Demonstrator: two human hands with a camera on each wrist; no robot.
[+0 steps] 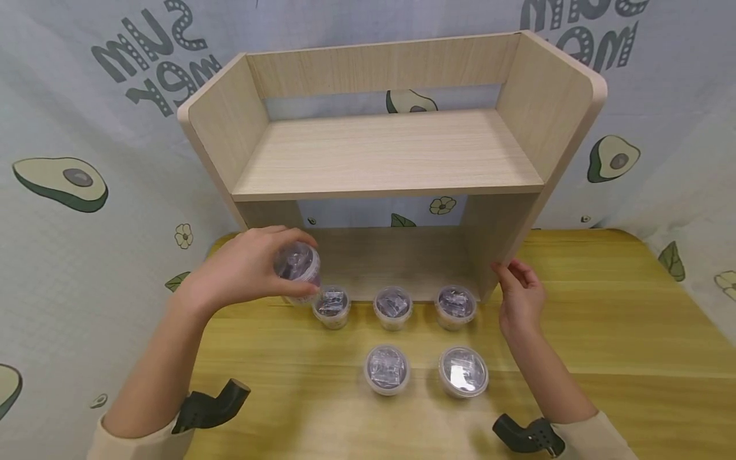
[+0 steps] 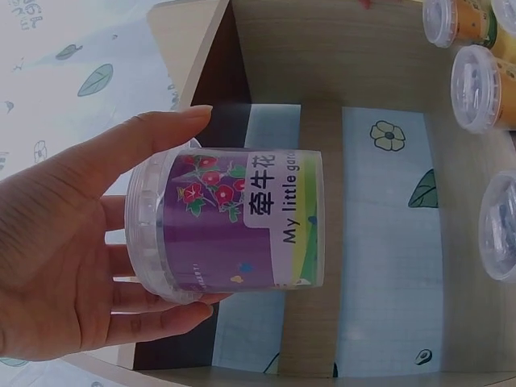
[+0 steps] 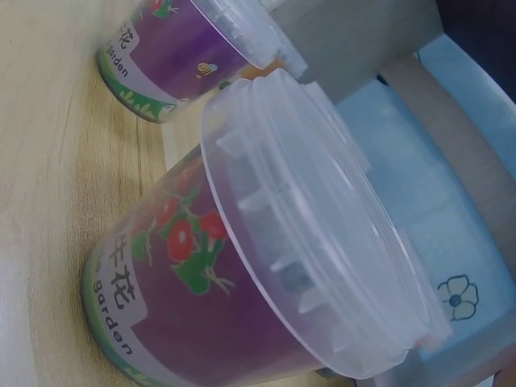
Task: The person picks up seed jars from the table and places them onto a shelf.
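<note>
My left hand (image 1: 253,265) grips a clear-lidded plastic cup (image 1: 298,262) at the lower left opening of a pale wooden shelf (image 1: 391,153). In the left wrist view this cup (image 2: 214,234) lies sideways in the picture, with a purple label of red flowers and "My little garden"; the thumb and fingers are round its lid end. My right hand (image 1: 522,297) pinches the lower front edge of the shelf's right side panel (image 1: 506,236). Close to the right wrist camera stands a cup (image 3: 218,282) with a purple flower label, and another purple cup (image 3: 173,56) is behind it.
Three lidded cups, among them a middle cup (image 1: 393,308), line the shelf's lower front edge. Nearer me on the wooden table (image 1: 276,396) stand two more, a left cup (image 1: 386,369) and a right cup (image 1: 463,372). A printed cloth (image 1: 115,255) hangs behind the shelf.
</note>
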